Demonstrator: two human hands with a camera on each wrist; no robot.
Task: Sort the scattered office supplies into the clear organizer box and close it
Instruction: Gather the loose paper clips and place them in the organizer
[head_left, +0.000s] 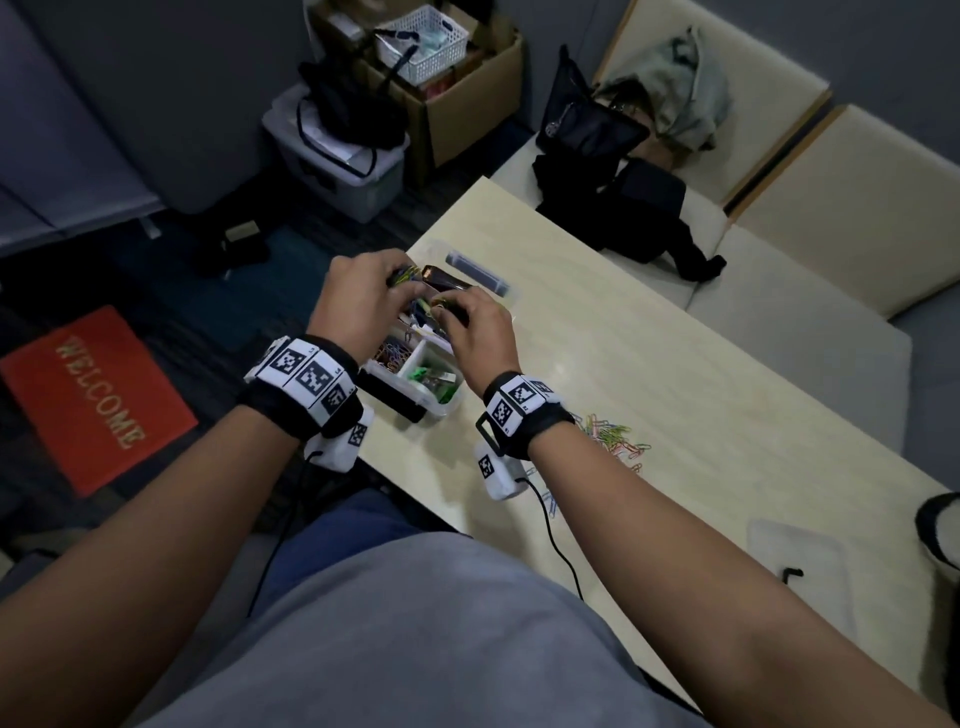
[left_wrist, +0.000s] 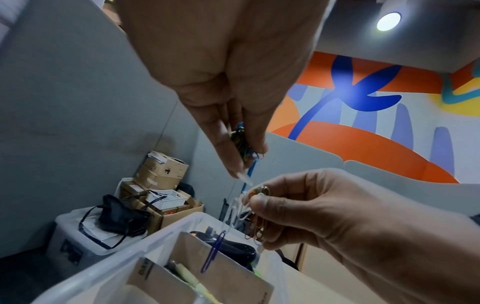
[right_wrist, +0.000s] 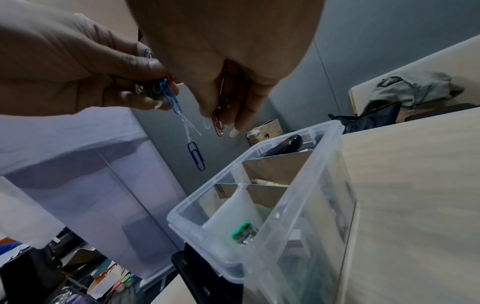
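The clear organizer box (head_left: 445, 410) stands open at the table's left edge, split by dividers. It holds a black stapler (head_left: 445, 283), coloured paper clips (head_left: 389, 356) and green clips (head_left: 436, 379). Both hands hover just above it. My left hand (head_left: 395, 275) pinches a bunch of blue and green paper clips (left_wrist: 244, 148). My right hand (head_left: 447, 306) pinches a bunch of orange and white clips (left_wrist: 257, 207). A linked string of white clips ending in a dark blue clip (right_wrist: 196, 153) dangles from the left hand's bunch (right_wrist: 155, 88) over the box (right_wrist: 259, 205).
A pile of loose coloured paper clips (head_left: 613, 436) lies on the table (head_left: 675, 322) behind my right wrist. A clear lid (head_left: 800, 566) rests near the table's right front. A dark small case (head_left: 475, 267) lies beyond the box. Bags sit on the bench at the back.
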